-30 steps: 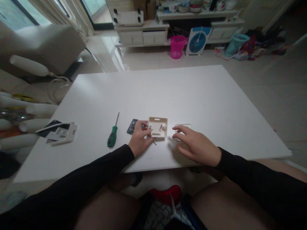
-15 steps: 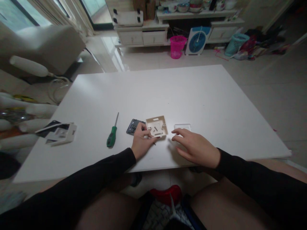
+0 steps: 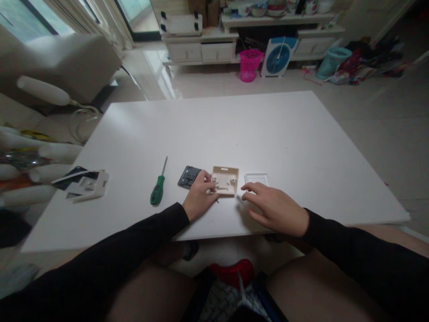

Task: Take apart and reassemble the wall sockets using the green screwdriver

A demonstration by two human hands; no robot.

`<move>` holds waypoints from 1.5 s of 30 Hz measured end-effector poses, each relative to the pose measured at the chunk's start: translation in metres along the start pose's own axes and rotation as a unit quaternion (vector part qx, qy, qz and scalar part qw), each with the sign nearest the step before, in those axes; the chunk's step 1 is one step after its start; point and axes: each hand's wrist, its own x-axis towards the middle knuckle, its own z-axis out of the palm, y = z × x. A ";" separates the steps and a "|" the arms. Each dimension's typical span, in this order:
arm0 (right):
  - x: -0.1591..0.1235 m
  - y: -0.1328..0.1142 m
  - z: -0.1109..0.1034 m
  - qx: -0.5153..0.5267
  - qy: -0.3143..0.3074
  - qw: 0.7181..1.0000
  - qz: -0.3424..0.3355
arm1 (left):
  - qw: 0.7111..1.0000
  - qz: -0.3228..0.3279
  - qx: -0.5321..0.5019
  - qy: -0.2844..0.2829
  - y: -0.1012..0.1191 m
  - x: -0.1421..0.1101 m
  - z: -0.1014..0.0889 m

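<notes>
My left hand (image 3: 200,195) grips the left side of a shallow cream plastic mounting box (image 3: 226,182), its open side facing up. Small loose pieces lie inside the box, too small to name. A small dark screw-like piece (image 3: 217,201) lies just in front of it. Behind my left fingers is a dark grey slotted plate (image 3: 188,176), partly covered. My right hand (image 3: 268,203) hovers to the right of the box with fingers apart and nothing in them. Just beyond those fingers lies a clear rectangular frame (image 3: 257,176), partly hidden by them.
A green-handled screwdriver (image 3: 157,191) lies left of the grey plate on the white table (image 3: 214,125). Further left are white and black plastic parts (image 3: 87,187). Past the far edge, a pink basket (image 3: 250,66) and a blue fan (image 3: 278,57) stand on the floor.
The mounting box has turned and shifted a little to the right in my left hand, and sits lower and squarer. My right hand has barely moved.
</notes>
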 end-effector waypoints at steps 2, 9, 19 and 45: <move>0.000 -0.001 -0.001 -0.002 -0.009 1.000 0.003 | 1.000 0.003 0.010 0.000 0.002 0.004 -0.005; 0.000 -0.002 0.001 0.007 -0.016 1.000 0.002 | 0.999 0.033 0.007 0.005 0.010 0.008 -0.021; 0.000 0.000 0.006 0.019 -0.002 1.000 -0.009 | 0.992 0.071 0.076 -0.066 0.006 0.010 -0.040; 0.000 0.002 0.007 0.016 -0.018 1.000 -0.011 | 0.996 -0.002 0.071 -0.054 0.004 0.013 -0.047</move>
